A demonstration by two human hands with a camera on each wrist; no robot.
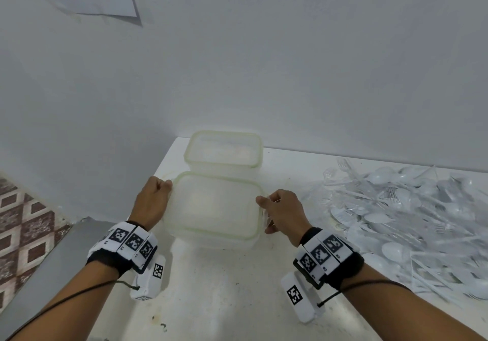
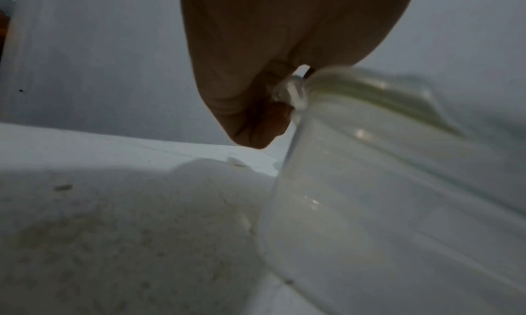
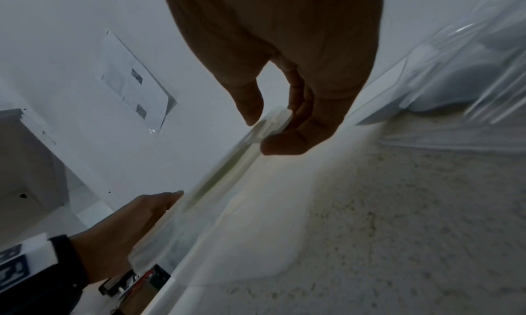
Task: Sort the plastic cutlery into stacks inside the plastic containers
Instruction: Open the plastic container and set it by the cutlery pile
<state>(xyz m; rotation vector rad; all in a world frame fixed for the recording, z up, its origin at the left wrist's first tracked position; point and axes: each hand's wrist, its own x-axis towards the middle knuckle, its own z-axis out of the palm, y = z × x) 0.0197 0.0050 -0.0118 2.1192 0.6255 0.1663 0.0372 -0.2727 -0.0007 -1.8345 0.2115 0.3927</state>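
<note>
Both hands grip the near container's lid [image 1: 215,203]: left hand [image 1: 153,201] and right hand [image 1: 284,212] fingers pinch opposite edges, likely to open it before sorting the cutlery pile [image 1: 412,214].

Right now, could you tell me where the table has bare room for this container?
Bare table lies in front of the near container, between the left hand and right hand. A narrower strip lies right of the far container. The right side is crowded by the cutlery pile.
</note>
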